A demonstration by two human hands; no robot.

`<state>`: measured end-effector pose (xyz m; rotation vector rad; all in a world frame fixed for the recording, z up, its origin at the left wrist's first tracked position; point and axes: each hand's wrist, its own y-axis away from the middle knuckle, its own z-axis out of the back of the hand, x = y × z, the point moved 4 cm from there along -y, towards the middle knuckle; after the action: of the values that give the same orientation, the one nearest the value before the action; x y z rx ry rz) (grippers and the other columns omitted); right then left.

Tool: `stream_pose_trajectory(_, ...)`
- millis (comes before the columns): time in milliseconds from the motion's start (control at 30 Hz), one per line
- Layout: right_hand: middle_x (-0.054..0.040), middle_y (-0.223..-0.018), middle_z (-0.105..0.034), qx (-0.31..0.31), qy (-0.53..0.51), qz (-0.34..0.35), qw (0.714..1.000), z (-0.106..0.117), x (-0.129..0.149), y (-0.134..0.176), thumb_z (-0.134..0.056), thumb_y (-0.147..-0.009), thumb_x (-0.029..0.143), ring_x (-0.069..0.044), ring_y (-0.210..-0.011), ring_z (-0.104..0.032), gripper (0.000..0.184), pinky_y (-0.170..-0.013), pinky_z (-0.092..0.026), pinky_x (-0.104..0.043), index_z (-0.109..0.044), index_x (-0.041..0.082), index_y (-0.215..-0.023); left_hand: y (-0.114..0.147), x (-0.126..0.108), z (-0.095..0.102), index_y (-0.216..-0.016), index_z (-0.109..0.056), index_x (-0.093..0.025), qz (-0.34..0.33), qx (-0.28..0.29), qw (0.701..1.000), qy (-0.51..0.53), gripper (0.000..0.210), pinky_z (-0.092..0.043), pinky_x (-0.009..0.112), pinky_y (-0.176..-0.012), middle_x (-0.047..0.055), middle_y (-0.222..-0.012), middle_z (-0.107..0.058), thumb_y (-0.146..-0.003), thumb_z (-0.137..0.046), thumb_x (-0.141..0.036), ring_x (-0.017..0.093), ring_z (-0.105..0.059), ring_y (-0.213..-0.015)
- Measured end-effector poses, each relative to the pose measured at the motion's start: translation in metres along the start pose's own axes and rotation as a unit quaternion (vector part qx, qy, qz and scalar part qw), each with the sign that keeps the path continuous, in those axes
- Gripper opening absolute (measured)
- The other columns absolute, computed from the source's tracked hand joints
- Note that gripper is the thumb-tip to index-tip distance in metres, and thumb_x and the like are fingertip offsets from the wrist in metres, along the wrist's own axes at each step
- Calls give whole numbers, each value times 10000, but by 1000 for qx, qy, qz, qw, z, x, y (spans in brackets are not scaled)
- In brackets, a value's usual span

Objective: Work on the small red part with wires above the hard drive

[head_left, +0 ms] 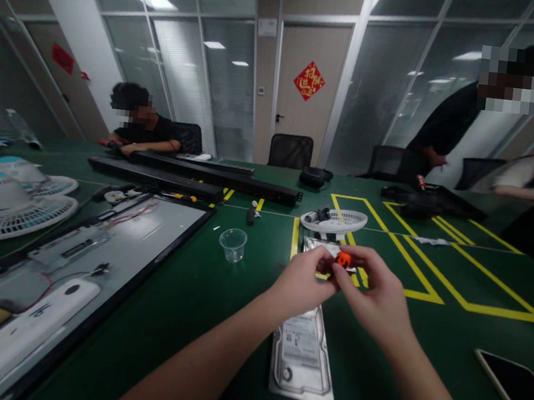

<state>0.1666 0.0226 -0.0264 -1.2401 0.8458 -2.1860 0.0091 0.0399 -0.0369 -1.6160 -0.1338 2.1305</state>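
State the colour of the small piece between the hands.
The small piece is orange with dark patches; head view.

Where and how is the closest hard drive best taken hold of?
Probably take the hard drive by its two long edges at the near end, coming from the near side: it lies flat, label up, that end exposed, while the left hand hides its far end.

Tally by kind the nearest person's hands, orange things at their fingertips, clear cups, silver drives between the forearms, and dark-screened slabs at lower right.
Left hand and right hand: 2
Orange-and-black piece: 1
Clear cup: 1
Silver drive: 1
Dark-screened slab: 1
Total: 6
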Motion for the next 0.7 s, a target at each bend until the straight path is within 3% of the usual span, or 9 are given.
stream_pose_trajectory(200,-39,-914,-702,57,48,-43,996,5,9,-15,-753,-972,357,-215,-750,-693,175,-681,-584,-353,-652,246,-1063,1,-3,2,-1066,-715,-172,0,7,1000,1,229,-575,305,-870,76,-1076,-821,-844,-743,-124,236,-778,-1014)
stream_pose_trajectory(300,-89,-1091,-739,143,81,-19,986,9,20,-28,-708,-986,360,-234,-853,-724,243,-746,-595,-370,-699,243,-1199,1,-4,3,-1081,-730,-161,2,16,1000,-3,230,-584,322,-889,96,-1103,-832,-853,-733,-133,252,-792,-1040)
stream_pose_trajectory(333,-94,-1118,-743,183,84,-14,979,10,23,-32,-669,-1003,350,-235,-873,-733,193,-771,-600,-375,-714,247,-1160,1,-4,2,-1087,-736,-155,4,19,1000,-2,234,-587,327,-896,106,-1116,-836,-854,-735,-136,257,-795,-1047)
stream_pose_trajectory(400,-77,-1087,-768,258,94,-22,961,14,26,-40,-622,-1006,306,-237,-884,-744,152,-785,-595,-375,-730,262,-1104,0,-2,2,-1091,-747,-142,8,22,1000,0,234,-593,340,-911,121,-1115,-839,-858,-738,-149,266,-798,-1051)
stream_pose_trajectory(500,-52,-1045,-805,304,99,-33,947,19,26,-49,-619,-978,251,-240,-900,-755,166,-790,-584,-365,-750,280,-1074,0,0,3,-1145,-753,-144,13,36,999,3,262,-594,372,-967,119,-1141,-837,-885,-725,-168,264,-794,-1070)
stream_pose_trajectory(633,-26,-829,-782,288,140,-49,946,20,23,-57,-710,-940,293,-224,-716,-715,57,-623,-498,-321,-746,271,-901,0,0,7,-1112,-726,-161,15,31,999,10,287,-587,346,-935,105,-1134,-816,-863,-834,-257,238,-768,-1044)
stream_pose_trajectory(700,-10,-710,-731,269,167,-52,947,17,24,-59,-793,-899,335,-208,-613,-659,135,-547,-418,-311,-725,268,-803,0,-2,8,-1090,-718,-167,19,38,999,9,337,-574,331,-919,90,-1124,-807,-817,-887,-271,226,-750,-1021)
